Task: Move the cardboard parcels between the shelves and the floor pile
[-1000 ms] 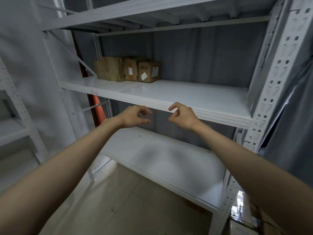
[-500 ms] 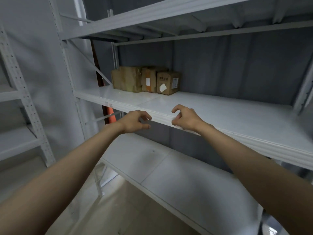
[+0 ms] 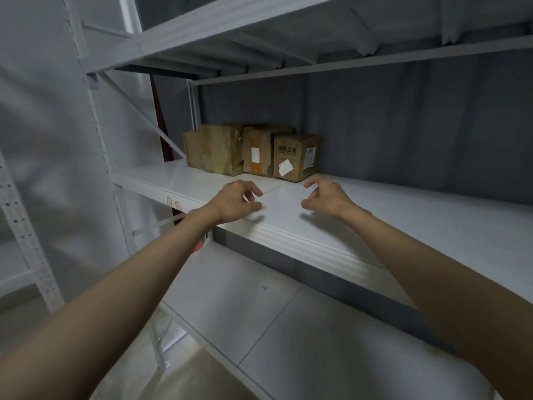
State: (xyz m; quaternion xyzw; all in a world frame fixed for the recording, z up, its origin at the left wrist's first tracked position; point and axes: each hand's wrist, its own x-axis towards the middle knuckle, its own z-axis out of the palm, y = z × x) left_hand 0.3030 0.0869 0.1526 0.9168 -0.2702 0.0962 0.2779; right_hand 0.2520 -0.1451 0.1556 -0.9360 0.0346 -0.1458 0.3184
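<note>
Both hands are hovering empty with fingers loosely curled over the front edge of the middle shelf, the left hand and right hand apparently reaching for the three cardboard parcels sitting side by side at the shelf's back left corner. Bare shelf is lying between; only the upper shelf overhead is limiting lift room.

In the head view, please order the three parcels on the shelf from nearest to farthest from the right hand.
From the right hand:
1. Right parcel, with a white sticker on its front, just beyond the fingertips.
2. Middle parcel, with a white label above orange, to the left of the first.
3. Left parcel, the widest, at the shelf's left end.
</note>
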